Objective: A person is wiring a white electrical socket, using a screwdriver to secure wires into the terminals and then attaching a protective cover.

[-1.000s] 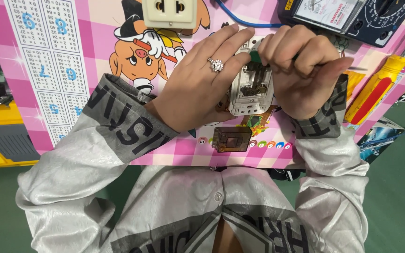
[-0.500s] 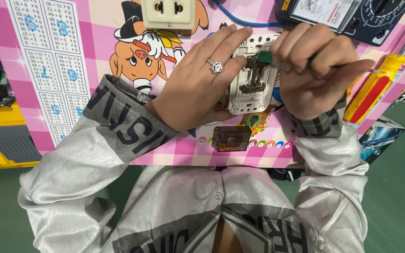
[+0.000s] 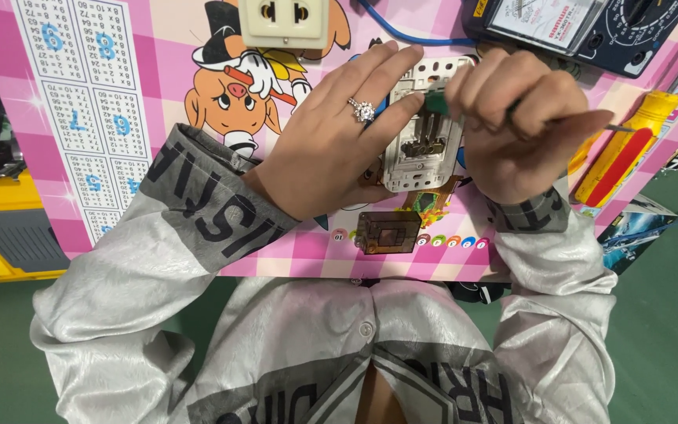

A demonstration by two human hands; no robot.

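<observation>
Two hands are at work on one white socket insert (image 3: 421, 141), which lies on the pink cartoon-printed table (image 3: 158, 71) right in front of me, its metal terminals facing up. I have my left hand (image 3: 331, 149) laid flat against the insert's left side, fingers stretched out along its edge to pin it down, a ring showing on one finger. My right hand (image 3: 519, 129) is clenched around a green-handled screwdriver (image 3: 438, 102), the green end poking out toward the insert's upper part and a thin metal end sticking out past my knuckles on the far side. I judge this to be the terminal-screw step: the tool is being brought onto the brass contacts. Whether its tip is already seated I cannot tell, as my fingers cover it. What the next move calls for, I think, is a steady hold from the left and a square, firm seat before turning, or the tip will slip. Lying near are a small brown block (image 3: 388, 232), a yellow-and-red screwdriver (image 3: 621, 153), a cream socket faceplate (image 3: 286, 22) and a dark multimeter (image 3: 590, 27).
</observation>
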